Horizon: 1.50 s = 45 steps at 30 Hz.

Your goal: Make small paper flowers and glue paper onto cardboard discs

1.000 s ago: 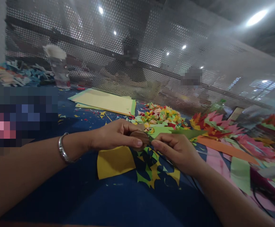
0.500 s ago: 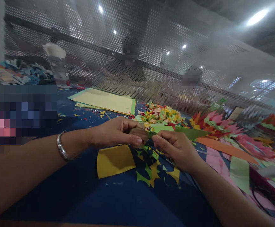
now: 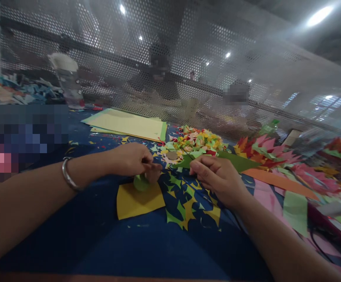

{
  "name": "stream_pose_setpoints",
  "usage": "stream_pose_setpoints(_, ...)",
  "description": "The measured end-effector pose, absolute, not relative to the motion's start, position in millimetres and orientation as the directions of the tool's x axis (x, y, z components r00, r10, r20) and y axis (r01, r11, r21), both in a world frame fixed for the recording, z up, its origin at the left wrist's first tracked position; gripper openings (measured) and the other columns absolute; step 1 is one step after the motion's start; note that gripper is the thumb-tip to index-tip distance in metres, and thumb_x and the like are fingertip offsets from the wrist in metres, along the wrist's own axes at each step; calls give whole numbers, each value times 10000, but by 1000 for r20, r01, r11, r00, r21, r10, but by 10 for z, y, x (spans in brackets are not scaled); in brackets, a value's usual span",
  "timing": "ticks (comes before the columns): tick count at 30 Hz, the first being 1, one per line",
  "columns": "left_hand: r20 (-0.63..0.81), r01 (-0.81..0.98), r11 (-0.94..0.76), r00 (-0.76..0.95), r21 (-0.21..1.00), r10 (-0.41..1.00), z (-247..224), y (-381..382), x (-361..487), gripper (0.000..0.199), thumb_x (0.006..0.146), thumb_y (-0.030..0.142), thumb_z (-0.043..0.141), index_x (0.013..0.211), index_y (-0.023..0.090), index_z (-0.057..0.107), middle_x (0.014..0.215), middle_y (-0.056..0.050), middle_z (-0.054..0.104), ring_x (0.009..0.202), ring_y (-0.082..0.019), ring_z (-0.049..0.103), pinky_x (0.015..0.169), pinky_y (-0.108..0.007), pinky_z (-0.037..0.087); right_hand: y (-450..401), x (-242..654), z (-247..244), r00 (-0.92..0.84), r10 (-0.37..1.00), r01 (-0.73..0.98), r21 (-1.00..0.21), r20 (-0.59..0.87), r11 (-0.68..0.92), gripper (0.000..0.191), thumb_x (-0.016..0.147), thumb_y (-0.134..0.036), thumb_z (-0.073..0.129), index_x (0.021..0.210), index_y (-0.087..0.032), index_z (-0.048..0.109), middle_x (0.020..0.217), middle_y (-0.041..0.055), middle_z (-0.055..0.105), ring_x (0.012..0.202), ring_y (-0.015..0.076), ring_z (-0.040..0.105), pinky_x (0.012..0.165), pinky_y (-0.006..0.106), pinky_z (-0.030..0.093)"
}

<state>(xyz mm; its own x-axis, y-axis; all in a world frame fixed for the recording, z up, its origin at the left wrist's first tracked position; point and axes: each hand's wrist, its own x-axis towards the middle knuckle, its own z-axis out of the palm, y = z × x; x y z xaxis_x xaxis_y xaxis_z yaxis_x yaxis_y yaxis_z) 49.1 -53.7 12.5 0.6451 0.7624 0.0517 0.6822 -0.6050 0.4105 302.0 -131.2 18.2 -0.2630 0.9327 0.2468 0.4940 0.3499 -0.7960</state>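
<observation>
My left hand (image 3: 136, 162), with a silver bangle on the wrist, is closed with its fingers pointing down. A small rounded green paper piece (image 3: 141, 183) shows under its fingertips, above a yellow paper sheet (image 3: 141, 203). The fingers of my right hand (image 3: 217, 176) are pinched on a thin dark tool (image 3: 187, 152), mostly hidden by the hand. Beside that hand lies a green paper strip (image 3: 237, 161). A brown round disc (image 3: 172, 156) rests by the heap of small paper pieces (image 3: 201, 139). Pointed green and yellow offcuts (image 3: 189, 201) lie between my hands.
Pale paper sheets (image 3: 129, 123) are stacked at the back left, near a lidded clear bottle (image 3: 69, 86). Pink and orange paper flowers (image 3: 270, 150) and coloured strips (image 3: 295, 209) cover the right. A dark cable (image 3: 239, 223) runs by my right forearm. People sit behind the perforated screen (image 3: 105, 58).
My left hand has let go of the brown disc and moved left and down, and the green paper piece now shows at its fingers. My right hand has barely moved.
</observation>
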Motion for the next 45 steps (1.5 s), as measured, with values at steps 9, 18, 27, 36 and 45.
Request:
stream_pose_setpoints(9,263,462,-605,610,648,747,-101,-637,804,298,815,356,626,1008,155,731,664,4,608,564,-119,503,532,-227,340,-1319,2995,169,-276,927,474,-803,253,360,435,904,-580,579,729,-182,588,517,-78,324,436,64,278,426,230,187)
stream_pose_setpoints(18,156,129,-308,645,942,748,-145,-659,931,260,799,301,629,997,142,690,704,-43,706,601,-142,611,567,-233,455,-1313,2945,148,-285,931,460,-819,228,341,402,903,-547,599,747,-177,608,536,-79,324,455,64,272,429,224,185)
stream_pose_setpoints(27,280,-119,-255,314,959,907,-19,-679,905,101,725,179,671,750,163,768,682,-11,718,632,-112,616,662,-224,488,-1335,2948,177,-207,924,424,-822,321,380,371,886,-524,631,760,-177,599,525,-79,354,420,56,273,396,227,166)
stream_pose_setpoints(36,389,-282,-381,-28,881,921,-47,-560,831,336,679,140,775,970,164,608,676,25,656,601,-109,625,624,-232,538,-1320,2994,161,-77,904,342,-841,420,420,360,889,-512,647,760,-195,534,579,-73,336,453,58,259,405,227,177)
stream_pose_setpoints(45,245,-428,-209,29,879,969,-6,-630,892,646,661,22,738,1203,227,453,861,15,647,718,-143,683,723,-309,599,-1272,2959,112,-107,925,457,-808,365,372,370,851,-511,689,765,-199,510,600,-68,388,494,66,345,429,211,244)
